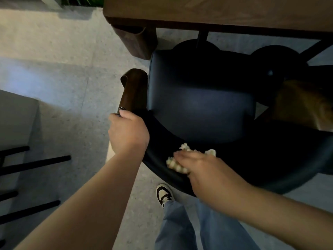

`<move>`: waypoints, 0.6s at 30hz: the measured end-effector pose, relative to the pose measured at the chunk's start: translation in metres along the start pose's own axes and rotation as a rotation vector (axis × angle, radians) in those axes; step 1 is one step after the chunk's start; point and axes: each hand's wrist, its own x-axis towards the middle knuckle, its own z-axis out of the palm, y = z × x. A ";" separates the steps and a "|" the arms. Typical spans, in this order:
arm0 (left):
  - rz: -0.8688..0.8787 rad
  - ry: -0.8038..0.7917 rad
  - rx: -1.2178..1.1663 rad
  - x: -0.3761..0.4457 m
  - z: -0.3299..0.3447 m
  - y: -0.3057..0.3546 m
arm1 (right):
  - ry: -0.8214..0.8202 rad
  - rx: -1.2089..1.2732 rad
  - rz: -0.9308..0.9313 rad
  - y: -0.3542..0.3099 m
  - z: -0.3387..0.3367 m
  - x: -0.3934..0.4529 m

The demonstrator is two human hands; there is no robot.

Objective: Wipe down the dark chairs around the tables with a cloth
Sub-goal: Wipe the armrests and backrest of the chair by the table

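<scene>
A dark chair [201, 105] with a navy padded seat and a curved black backrest stands below me, pushed partly under a wooden table [216, 11]. My left hand [128, 132] grips the rear end of the chair's brown wooden left armrest [134, 89]. My right hand [196, 166] presses a crumpled pale cloth [174, 164] onto the top of the curved backrest, with bits of cloth showing around the fingers.
A thick wooden table leg [138, 42] stands just left of the chair. Black metal chair legs [36, 163] lie at the far left over the grey speckled floor. My shoe [164, 194] and jeans are below the backrest. A brown object [304, 103] sits at the right.
</scene>
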 end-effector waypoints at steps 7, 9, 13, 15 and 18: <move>-0.096 -0.036 -0.147 -0.026 0.001 -0.004 | -0.001 -0.005 0.372 0.078 -0.010 0.073; -0.168 -0.020 -0.174 -0.048 0.006 -0.009 | -0.158 -0.092 0.465 0.100 0.004 0.104; -0.070 0.080 -0.140 -0.069 0.012 -0.020 | -0.308 -0.109 0.469 0.115 0.028 0.136; -0.067 0.105 -0.118 -0.066 0.015 -0.021 | -0.315 -0.110 0.431 0.117 0.031 0.140; -0.058 0.107 -0.083 -0.064 0.016 -0.020 | -0.278 -0.139 0.381 0.109 0.019 0.125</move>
